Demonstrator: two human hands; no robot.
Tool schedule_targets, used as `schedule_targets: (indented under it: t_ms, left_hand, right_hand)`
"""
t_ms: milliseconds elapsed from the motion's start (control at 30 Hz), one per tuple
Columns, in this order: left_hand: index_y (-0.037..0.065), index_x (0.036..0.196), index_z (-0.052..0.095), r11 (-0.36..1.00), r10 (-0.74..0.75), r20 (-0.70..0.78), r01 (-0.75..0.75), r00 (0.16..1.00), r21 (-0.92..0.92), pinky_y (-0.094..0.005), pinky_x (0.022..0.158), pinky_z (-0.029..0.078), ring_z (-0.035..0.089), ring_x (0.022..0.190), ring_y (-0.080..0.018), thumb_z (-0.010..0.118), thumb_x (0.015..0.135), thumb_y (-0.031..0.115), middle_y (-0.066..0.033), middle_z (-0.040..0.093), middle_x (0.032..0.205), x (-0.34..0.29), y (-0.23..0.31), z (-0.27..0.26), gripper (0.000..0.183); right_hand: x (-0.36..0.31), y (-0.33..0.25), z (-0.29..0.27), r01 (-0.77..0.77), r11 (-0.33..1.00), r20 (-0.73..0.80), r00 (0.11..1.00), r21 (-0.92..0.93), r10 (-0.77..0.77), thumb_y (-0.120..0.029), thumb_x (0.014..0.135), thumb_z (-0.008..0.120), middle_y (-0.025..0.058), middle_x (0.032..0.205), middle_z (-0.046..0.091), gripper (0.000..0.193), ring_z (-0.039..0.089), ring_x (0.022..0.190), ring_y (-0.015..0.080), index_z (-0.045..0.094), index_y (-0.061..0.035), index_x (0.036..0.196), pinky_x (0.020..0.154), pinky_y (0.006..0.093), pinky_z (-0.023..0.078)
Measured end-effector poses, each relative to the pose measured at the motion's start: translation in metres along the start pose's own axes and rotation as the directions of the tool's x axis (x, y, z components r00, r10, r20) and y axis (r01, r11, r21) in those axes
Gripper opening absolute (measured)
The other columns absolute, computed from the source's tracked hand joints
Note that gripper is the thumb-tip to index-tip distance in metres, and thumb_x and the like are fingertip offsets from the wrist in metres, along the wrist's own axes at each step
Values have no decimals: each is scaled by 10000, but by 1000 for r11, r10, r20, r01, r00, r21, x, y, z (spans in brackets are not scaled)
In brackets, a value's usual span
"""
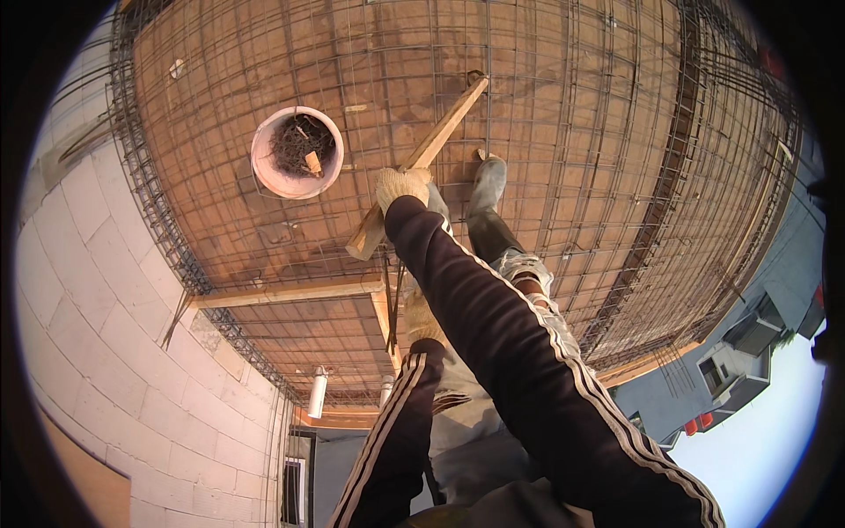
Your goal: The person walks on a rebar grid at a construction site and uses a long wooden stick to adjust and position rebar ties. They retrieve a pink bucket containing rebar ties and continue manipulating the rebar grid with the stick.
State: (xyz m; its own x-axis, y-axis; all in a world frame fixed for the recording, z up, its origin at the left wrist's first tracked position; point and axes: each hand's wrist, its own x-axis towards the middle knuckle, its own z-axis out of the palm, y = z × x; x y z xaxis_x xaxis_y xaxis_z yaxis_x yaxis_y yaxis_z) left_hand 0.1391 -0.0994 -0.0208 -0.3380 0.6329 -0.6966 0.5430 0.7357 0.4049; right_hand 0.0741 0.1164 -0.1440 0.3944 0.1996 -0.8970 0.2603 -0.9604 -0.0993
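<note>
The right hand (403, 185), in coarse knit, is clamped on a rough, squared, pale wooden bar (451, 123) slanting over the thin-barred steel mesh (572, 141), well inside its left edge (whether the left hand (426, 329) grips anything, I can't tell).

Two gloved hands (403, 186) (426, 326), one bucket (297, 186), two white pipes (318, 393) (386, 388).

Tan stick (447, 126), wht-striped blk sleeve (493, 304)

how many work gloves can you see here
2: the right-hand glove is at the wooden piece; the left-hand glove is lower in the picture, just past the left sleeve. Parts of both are hidden.
</note>
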Motion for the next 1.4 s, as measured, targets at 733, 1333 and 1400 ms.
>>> schedule_targets:
  t_ms: [733, 1333, 1400]
  left_hand:
    - [102, 1068, 660, 997, -53, 194, 40, 980, 73, -496, 890, 514, 641, 1023, -388, 735, 818, 218, -129, 648, 1103, 12, 8, -13, 285]
    - [54, 1049, 653, 995, -33, 193, 14, 981, 101, -460, 931, 510, 616, 1106, -389, 748, 819, 166, -162, 644, 1144, 20, 27, -23, 273]
    - [53, 1052, 658, 996, 9, 192, -26, 981, 86, -468, 931, 511, 620, 1092, -393, 738, 818, 151, -164, 644, 1141, 20, 25, -22, 266]
  right_hand:
    - [-9, 23, -136, 252, 864, 139, 967, -436, -212, -247, 910, 622, 350, 1309, 549, 622, 633, 1189, 425, 362, 40, 1397, 976, 464, 534]
    - [-52, 103, -203, 388, 886, 179, 881, 256, -437, -64, 969, 620, 61, 1048, 620, 717, 612, 818, 115, 266, -129, 1589, 664, 253, 532]
    - [-49, 106, -234, 389, 867, 228, 855, 311, -465, -126, 975, 674, 57, 1065, 596, 726, 602, 826, 123, 280, -135, 1586, 677, 246, 531]
